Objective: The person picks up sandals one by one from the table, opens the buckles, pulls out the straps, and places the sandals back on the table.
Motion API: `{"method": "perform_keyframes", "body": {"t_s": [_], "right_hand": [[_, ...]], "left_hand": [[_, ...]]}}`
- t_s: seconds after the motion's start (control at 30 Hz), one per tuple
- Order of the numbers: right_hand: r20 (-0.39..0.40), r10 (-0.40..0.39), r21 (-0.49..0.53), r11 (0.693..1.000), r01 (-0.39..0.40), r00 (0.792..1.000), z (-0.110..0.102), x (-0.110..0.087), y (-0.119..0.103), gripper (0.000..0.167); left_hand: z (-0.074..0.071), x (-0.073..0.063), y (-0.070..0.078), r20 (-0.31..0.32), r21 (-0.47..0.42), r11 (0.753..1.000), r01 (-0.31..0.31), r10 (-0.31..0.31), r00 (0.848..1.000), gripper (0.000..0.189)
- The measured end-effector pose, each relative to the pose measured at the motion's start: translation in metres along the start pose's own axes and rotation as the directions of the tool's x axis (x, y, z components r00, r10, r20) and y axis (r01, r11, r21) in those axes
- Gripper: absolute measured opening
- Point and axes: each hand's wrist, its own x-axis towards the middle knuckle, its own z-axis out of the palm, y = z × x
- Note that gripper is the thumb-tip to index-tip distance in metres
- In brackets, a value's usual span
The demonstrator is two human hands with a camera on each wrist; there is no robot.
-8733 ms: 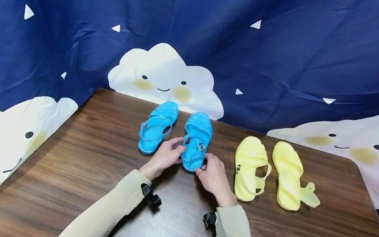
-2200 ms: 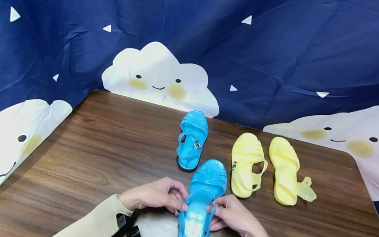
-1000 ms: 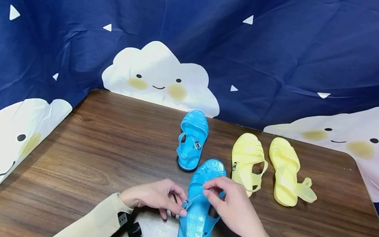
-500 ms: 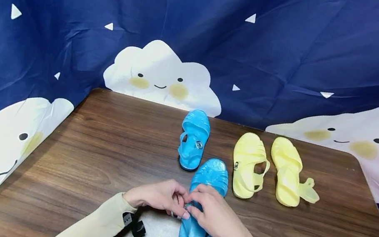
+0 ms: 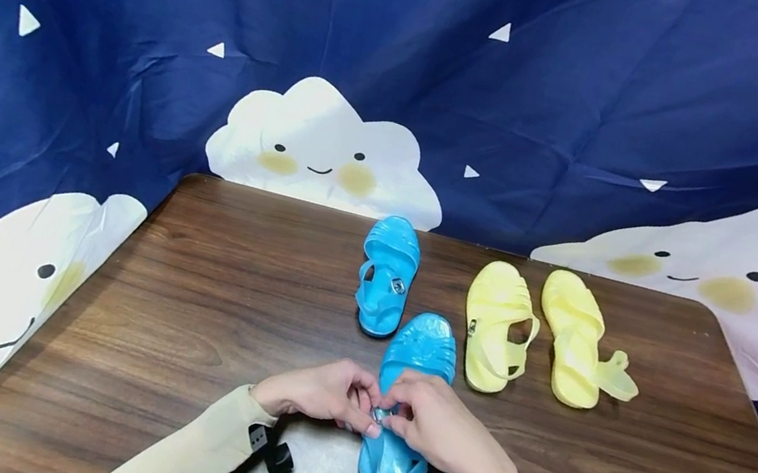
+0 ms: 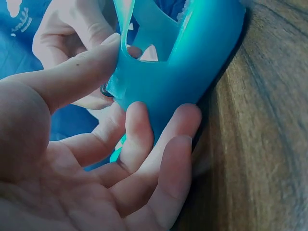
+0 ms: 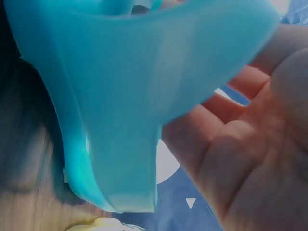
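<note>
A blue jelly sandal (image 5: 423, 350) lies flat near the table's front, toe pointing away from me. My left hand (image 5: 325, 390) grips its left side by the buckle (image 5: 381, 415); in the left wrist view the thumb presses the strap edge and the fingers of this left hand (image 6: 110, 159) lie along the sandal's side (image 6: 192, 62). Reaching across the sandal, my right hand (image 5: 450, 435) pinches the strap end at the buckle. In the right wrist view the blue side and strap (image 7: 120, 106) hide the fingertips of the right hand (image 7: 250, 154).
The other blue sandal (image 5: 392, 249) stands just behind, toe away. Two yellow sandals are to the right: one with its strap fastened (image 5: 500, 292), the other with its strap (image 5: 619, 379) sticking out sideways. A cloud-printed blue cloth (image 5: 560, 116) hangs behind the wooden table (image 5: 227, 277).
One blue sandal has come from the back left to the front, between my hands. Within the last second my right hand has moved left across it to the buckle; the left hand stays almost still.
</note>
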Motion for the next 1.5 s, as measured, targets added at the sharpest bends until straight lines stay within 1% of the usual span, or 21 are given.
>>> {"method": "perform_keyframes", "body": {"t_s": [0.27, 0.47, 0.57, 0.73, 0.87, 0.93, 1.17, 1.33, 1.43, 1.5], "right_hand": [[0.004, 0.0, -0.032, 0.999, 0.0, 1.0, 0.003, 0.0, -0.001, 0.011], [0.044, 0.035, -0.041, 0.999, -0.033, 0.998, 0.004, -0.001, -0.002, 0.014], [0.046, 0.035, -0.006, 0.999, -0.035, 0.998, 0.005, 0.0, 0.0, 0.016], [0.011, 0.005, 0.077, 0.997, -0.006, 1.0, 0.006, 0.003, 0.005, 0.019], [0.005, 0.021, 0.129, 0.991, -0.022, 1.0, 0.007, 0.004, 0.007, 0.019], [0.0, 0.029, 0.131, 0.991, -0.028, 1.0, 0.008, 0.005, 0.008, 0.02], [-0.057, -0.023, 0.08, 0.996, 0.028, 0.998, 0.011, 0.007, 0.005, 0.023], [-0.077, -0.045, 0.071, 0.996, 0.051, 0.996, 0.014, 0.006, 0.005, 0.027], [-0.084, -0.076, 0.065, 0.995, 0.081, 0.994, 0.015, 0.006, 0.008, 0.028], [-0.09, -0.096, 0.071, 0.992, 0.103, 0.991, 0.016, 0.007, 0.01, 0.027]], "left_hand": [[-0.001, 0.001, 0.0, 0.011, -0.016, 1.0, -0.022, 0.022, 1.0, 0.017], [0.001, 0.002, -0.001, 0.028, -0.02, 0.998, -0.06, 0.06, 0.998, 0.016], [0.001, 0.002, -0.001, 0.037, -0.021, 0.997, -0.076, 0.077, 0.996, 0.017], [0.0, 0.002, -0.001, 0.05, -0.021, 0.995, -0.092, 0.093, 0.994, 0.017], [0.0, 0.003, 0.0, 0.066, -0.014, 0.994, -0.108, 0.109, 0.992, 0.017], [0.0, 0.003, 0.0, 0.071, -0.012, 0.994, -0.111, 0.112, 0.991, 0.018], [-0.001, 0.002, -0.002, 0.077, -0.008, 0.994, -0.107, 0.108, 0.991, 0.018], [0.0, 0.001, -0.003, 0.103, -0.003, 0.991, -0.131, 0.131, 0.986, 0.02], [0.0, 0.001, -0.004, 0.115, -0.015, 0.989, -0.149, 0.15, 0.982, 0.022], [0.0, 0.001, -0.004, 0.116, -0.02, 0.989, -0.147, 0.149, 0.982, 0.022]]}}
